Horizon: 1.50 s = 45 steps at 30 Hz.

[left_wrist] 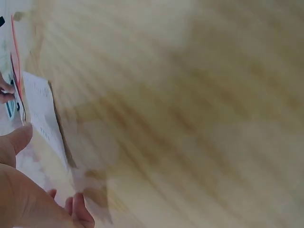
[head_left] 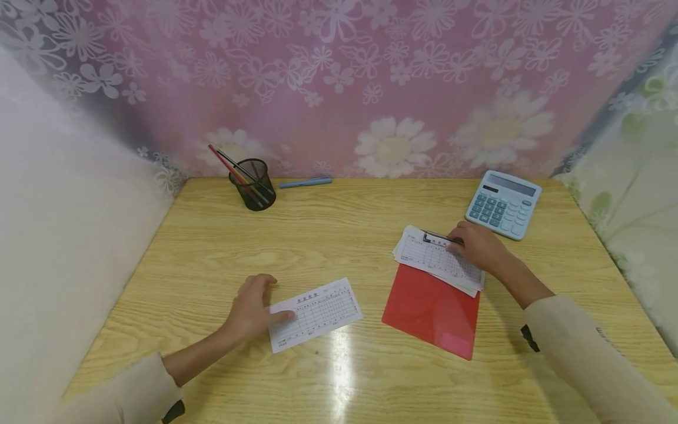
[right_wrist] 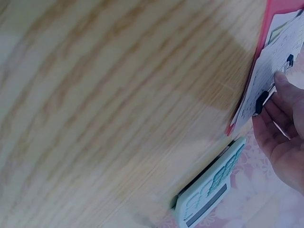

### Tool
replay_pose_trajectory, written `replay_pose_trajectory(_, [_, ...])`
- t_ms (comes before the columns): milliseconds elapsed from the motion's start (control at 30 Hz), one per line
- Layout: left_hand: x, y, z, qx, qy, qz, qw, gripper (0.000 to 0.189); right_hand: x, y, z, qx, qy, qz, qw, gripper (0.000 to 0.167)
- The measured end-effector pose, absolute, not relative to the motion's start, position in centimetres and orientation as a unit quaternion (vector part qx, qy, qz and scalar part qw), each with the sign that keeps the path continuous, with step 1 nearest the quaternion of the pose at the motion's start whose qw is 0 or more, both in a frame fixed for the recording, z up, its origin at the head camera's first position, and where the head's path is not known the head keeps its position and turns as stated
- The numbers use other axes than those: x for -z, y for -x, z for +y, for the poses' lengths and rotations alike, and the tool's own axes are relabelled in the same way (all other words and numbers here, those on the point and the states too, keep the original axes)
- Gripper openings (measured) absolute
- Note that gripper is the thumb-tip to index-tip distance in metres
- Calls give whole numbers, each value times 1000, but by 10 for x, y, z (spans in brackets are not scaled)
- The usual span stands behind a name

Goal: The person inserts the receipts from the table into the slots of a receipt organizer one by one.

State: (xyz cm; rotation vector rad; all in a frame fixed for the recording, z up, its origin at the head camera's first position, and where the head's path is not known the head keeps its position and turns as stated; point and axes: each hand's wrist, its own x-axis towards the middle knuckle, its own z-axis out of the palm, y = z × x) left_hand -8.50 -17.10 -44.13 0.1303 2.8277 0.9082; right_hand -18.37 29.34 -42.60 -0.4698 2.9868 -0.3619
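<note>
A printed paper slip (head_left: 316,315) lies slanted on the table, left of the clipboard. My left hand (head_left: 255,312) is at its left end, thumb over the slip and fingers spread apart beyond its edge; whether the thumb touches the paper is unclear. On the right is a red clipboard (head_left: 431,312) with several printed slips (head_left: 436,253) on its upper part. My right hand (head_left: 479,247) pinches the clipboard's metal clip (head_left: 434,237) at the top. The right wrist view shows thumb and fingers around the clip near its black end piece (right_wrist: 261,102).
A light blue calculator (head_left: 504,203) lies just beyond my right hand. At the back left stands a black mesh pen cup (head_left: 253,191) holding pencils, with a blue pen (head_left: 305,182) beside it. Floral cloth (head_left: 318,88) rises along the table's back edge.
</note>
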Motion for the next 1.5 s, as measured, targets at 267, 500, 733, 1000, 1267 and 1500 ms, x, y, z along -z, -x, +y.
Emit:
replay_pose_trajectory(267, [446,61,-172,-258,-33,964,56,88,429,183,294,118,149,980,53,27])
replay_pose_trajectory(500, [447,54,-171,-270,-49,960,56,77,429,183,295,116,148,981,50,26])
replay_pose_trajectory(733, [445,53,-170,-315,-51,945,70,57,431,184,295,114,150,981,53,26])
replay_pose_trajectory(1000, [445,58,-167,-372,-32,923,88,54,432,183,296,117,150,980,52,26])
replay_pose_trajectory(1267, [443,62,-167,-402,-14,911,96,61,430,183,295,115,148,981,51,26])
replay_pose_trajectory(1500, [439,67,-165,-416,-14,904,99,66,427,184,293,111,148,981,50,26])
